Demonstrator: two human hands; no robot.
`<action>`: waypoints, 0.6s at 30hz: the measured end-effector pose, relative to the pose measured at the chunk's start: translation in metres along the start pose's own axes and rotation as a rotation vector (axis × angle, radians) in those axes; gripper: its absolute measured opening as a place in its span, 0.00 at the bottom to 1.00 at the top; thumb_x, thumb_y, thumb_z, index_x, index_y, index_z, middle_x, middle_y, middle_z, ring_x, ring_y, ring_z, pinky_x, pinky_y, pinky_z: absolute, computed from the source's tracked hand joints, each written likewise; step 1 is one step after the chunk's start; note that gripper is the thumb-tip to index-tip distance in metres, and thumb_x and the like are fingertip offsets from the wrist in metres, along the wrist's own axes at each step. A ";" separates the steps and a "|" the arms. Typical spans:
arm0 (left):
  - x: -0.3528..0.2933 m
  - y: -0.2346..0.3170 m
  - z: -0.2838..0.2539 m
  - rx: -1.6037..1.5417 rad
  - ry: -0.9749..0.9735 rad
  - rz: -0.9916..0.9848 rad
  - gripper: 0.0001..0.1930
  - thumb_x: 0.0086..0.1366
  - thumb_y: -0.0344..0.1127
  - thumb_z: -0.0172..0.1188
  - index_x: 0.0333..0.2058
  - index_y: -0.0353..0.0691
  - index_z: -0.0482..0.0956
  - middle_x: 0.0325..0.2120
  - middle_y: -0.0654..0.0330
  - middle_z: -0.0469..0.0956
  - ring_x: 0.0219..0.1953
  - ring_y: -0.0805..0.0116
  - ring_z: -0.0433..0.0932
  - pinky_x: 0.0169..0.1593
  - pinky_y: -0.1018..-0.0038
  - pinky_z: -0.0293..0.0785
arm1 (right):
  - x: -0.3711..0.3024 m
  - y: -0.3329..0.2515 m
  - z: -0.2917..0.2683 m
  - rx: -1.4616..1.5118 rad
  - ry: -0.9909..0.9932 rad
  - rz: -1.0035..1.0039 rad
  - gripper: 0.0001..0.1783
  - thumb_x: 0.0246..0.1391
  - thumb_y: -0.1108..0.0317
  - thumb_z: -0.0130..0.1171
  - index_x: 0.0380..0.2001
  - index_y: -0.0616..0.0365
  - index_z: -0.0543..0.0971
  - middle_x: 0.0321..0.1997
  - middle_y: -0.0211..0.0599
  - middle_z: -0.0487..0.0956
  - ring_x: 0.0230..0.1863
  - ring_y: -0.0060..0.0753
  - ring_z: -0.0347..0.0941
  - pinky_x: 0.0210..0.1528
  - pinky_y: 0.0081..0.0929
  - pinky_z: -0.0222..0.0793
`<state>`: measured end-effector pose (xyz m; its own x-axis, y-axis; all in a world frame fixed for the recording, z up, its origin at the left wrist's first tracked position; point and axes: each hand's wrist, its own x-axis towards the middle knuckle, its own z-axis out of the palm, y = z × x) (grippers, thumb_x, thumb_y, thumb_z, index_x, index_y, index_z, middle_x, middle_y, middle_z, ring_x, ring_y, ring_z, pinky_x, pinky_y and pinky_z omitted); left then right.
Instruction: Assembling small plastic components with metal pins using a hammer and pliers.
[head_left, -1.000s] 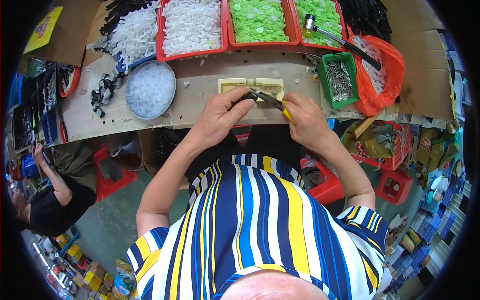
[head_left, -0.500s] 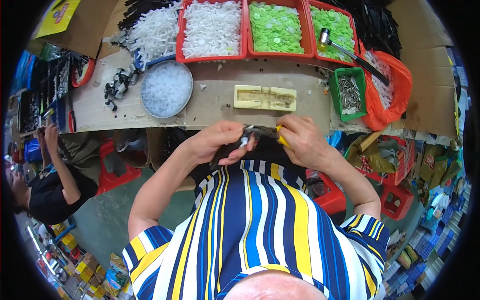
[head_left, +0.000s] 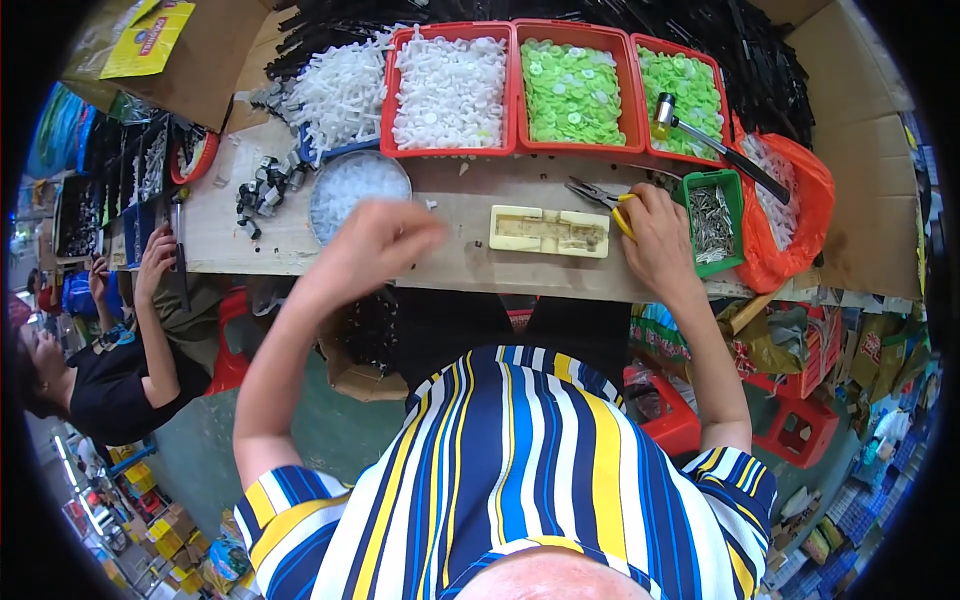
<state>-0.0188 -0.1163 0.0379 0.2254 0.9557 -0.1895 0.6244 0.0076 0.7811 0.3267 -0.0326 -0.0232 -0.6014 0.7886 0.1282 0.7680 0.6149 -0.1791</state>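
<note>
My right hand point(head_left: 658, 238) rests on the bench, its fingers closed round the yellow handles of a pair of pliers point(head_left: 597, 193). The metal jaws point left and away from me, beyond a cream-coloured block with a recess point(head_left: 515, 243). Smeared by motion, my left hand point(head_left: 372, 245) is over the bench's front edge. It partly covers a round metal tray point(head_left: 408, 180) of translucent white plastic pieces. Its fingers are too blurred to show whether they hold anything. Close to my right hand stands a green basket point(head_left: 690, 222) of small metal pins.
Three red bins point(head_left: 517, 90) of white and green plastic pieces line the back. A hammer point(head_left: 735, 158) lies across the right one, beside an orange bag point(head_left: 800, 255). Black and silver clips point(head_left: 262, 195) lie at left. Another person point(head_left: 125, 385) works further left.
My hands have parted from the bench's front edge. The right carried the pliers forward onto the bench; the left swung left towards the round tray. The dark part it held is no longer visible.
</note>
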 end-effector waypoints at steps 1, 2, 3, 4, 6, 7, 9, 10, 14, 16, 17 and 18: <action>0.023 0.005 -0.011 0.106 0.093 0.111 0.09 0.63 0.32 0.61 0.38 0.33 0.83 0.30 0.51 0.83 0.30 0.60 0.81 0.37 0.68 0.76 | -0.002 -0.001 -0.004 0.015 0.001 -0.004 0.18 0.42 0.75 0.61 0.41 0.60 0.74 0.49 0.42 0.71 0.55 0.46 0.68 0.57 0.46 0.64; 0.048 -0.001 -0.022 0.187 0.187 0.217 0.08 0.63 0.32 0.61 0.38 0.34 0.84 0.31 0.51 0.83 0.32 0.59 0.82 0.38 0.68 0.76 | -0.002 -0.001 -0.005 0.012 0.005 -0.003 0.18 0.42 0.75 0.61 0.41 0.60 0.74 0.49 0.42 0.71 0.55 0.46 0.68 0.57 0.46 0.64; 0.075 -0.008 -0.035 0.265 0.282 0.322 0.08 0.62 0.31 0.61 0.38 0.35 0.84 0.32 0.51 0.83 0.33 0.57 0.83 0.39 0.67 0.77 | -0.003 -0.002 -0.007 0.030 -0.023 0.006 0.19 0.44 0.74 0.61 0.42 0.59 0.74 0.51 0.42 0.70 0.56 0.47 0.67 0.58 0.47 0.63; 0.102 -0.015 -0.048 0.320 0.361 0.366 0.08 0.61 0.29 0.60 0.38 0.36 0.84 0.32 0.51 0.83 0.35 0.55 0.83 0.40 0.66 0.77 | -0.004 -0.001 -0.008 0.049 -0.051 0.016 0.19 0.45 0.74 0.60 0.44 0.59 0.73 0.52 0.43 0.70 0.58 0.48 0.66 0.60 0.49 0.62; 0.156 -0.034 -0.081 0.511 0.477 0.441 0.09 0.60 0.27 0.59 0.39 0.36 0.84 0.34 0.51 0.83 0.37 0.55 0.83 0.42 0.67 0.78 | -0.005 0.001 -0.009 0.081 -0.061 0.021 0.19 0.47 0.72 0.61 0.45 0.58 0.73 0.53 0.44 0.69 0.58 0.48 0.66 0.60 0.49 0.61; 0.182 -0.049 -0.101 0.646 0.512 0.472 0.10 0.60 0.26 0.59 0.40 0.35 0.84 0.36 0.52 0.84 0.38 0.57 0.83 0.43 0.68 0.77 | -0.005 0.001 -0.010 0.114 -0.073 0.028 0.19 0.48 0.71 0.61 0.46 0.58 0.73 0.53 0.44 0.69 0.59 0.49 0.65 0.60 0.50 0.61; 0.227 -0.097 -0.137 0.605 0.443 0.257 0.12 0.57 0.24 0.61 0.40 0.34 0.84 0.38 0.50 0.84 0.40 0.56 0.84 0.45 0.68 0.78 | -0.002 -0.003 -0.012 0.124 -0.074 0.005 0.19 0.49 0.70 0.62 0.46 0.57 0.73 0.53 0.44 0.69 0.59 0.49 0.65 0.60 0.50 0.61; 0.245 -0.110 -0.148 0.604 0.443 0.258 0.12 0.57 0.24 0.61 0.40 0.34 0.84 0.38 0.50 0.84 0.40 0.56 0.84 0.45 0.68 0.78 | -0.002 -0.004 -0.013 0.131 -0.077 -0.006 0.19 0.50 0.69 0.62 0.46 0.57 0.73 0.54 0.44 0.69 0.59 0.49 0.65 0.59 0.49 0.61; 0.280 -0.120 -0.155 0.714 0.166 0.083 0.14 0.52 0.22 0.65 0.39 0.34 0.85 0.37 0.50 0.85 0.39 0.56 0.84 0.46 0.67 0.79 | -0.003 -0.002 -0.014 0.134 -0.085 0.008 0.20 0.50 0.68 0.64 0.46 0.57 0.73 0.54 0.44 0.69 0.58 0.49 0.65 0.58 0.47 0.61; 0.286 -0.117 -0.151 0.749 0.118 0.044 0.16 0.49 0.20 0.66 0.40 0.34 0.85 0.36 0.51 0.85 0.38 0.57 0.84 0.46 0.67 0.80 | -0.003 -0.002 -0.016 0.152 -0.110 0.023 0.20 0.49 0.69 0.64 0.47 0.57 0.73 0.54 0.44 0.69 0.58 0.49 0.65 0.57 0.46 0.62; 0.286 -0.118 -0.150 0.750 0.114 0.046 0.16 0.49 0.20 0.66 0.40 0.34 0.85 0.36 0.51 0.85 0.38 0.57 0.84 0.46 0.67 0.80 | -0.003 -0.002 -0.015 0.154 -0.111 0.027 0.20 0.49 0.69 0.64 0.47 0.57 0.73 0.54 0.44 0.69 0.58 0.49 0.65 0.57 0.46 0.62; 0.284 -0.118 -0.151 0.736 0.114 0.092 0.15 0.51 0.20 0.66 0.40 0.34 0.84 0.36 0.51 0.85 0.38 0.57 0.84 0.46 0.67 0.80 | -0.004 -0.001 -0.015 0.155 -0.099 0.019 0.20 0.49 0.69 0.64 0.47 0.57 0.73 0.54 0.44 0.69 0.58 0.49 0.65 0.57 0.46 0.62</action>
<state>-0.1416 0.1985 -0.0183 0.2468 0.9678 -0.0490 0.9547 -0.2341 0.1838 0.3314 -0.0360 -0.0089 -0.6119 0.7904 0.0285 0.7407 0.5854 -0.3296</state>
